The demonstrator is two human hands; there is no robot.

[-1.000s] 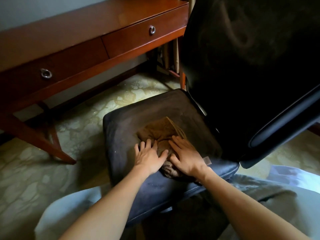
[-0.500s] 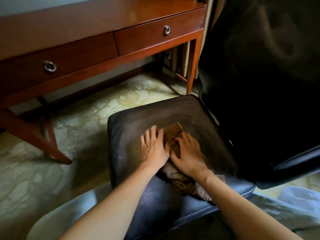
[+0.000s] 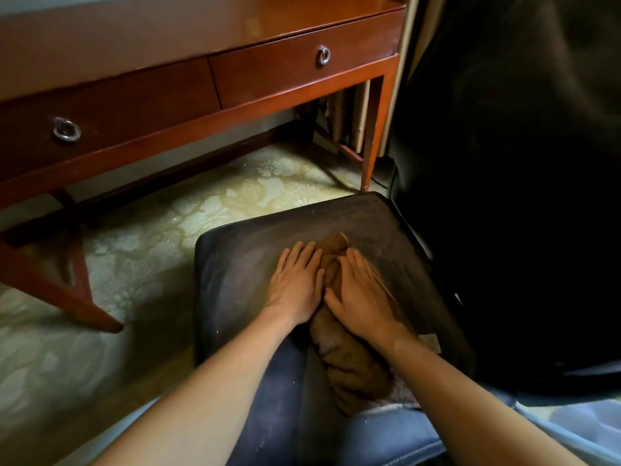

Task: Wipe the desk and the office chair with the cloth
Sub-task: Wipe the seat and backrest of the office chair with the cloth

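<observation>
The brown cloth (image 3: 356, 368) lies bunched in a long strip on the dark seat of the office chair (image 3: 242, 264), running from the middle of the cushion back toward the near edge. The right hand (image 3: 361, 290) lies flat on top of it, fingers straight and together, pressing it into the seat. Cloth shows beyond its fingertips, along its outer side and under the wrist. The left hand (image 3: 297, 284) is also spread flat with straight fingers, grasping nothing. It rests mostly on the bare cushion just left of the cloth, its thumb side touching the cloth's edge and the right hand's thumb. Pale dusty streaks mark the cushion around both hands. The chair's black backrest (image 3: 504, 163) rises on the right. Beyond the seat stands the reddish wooden worktop (image 3: 168, 35), with two drawers and their metal ring pulls (image 3: 324, 56), over a pale floral carpet (image 3: 151, 247).
</observation>
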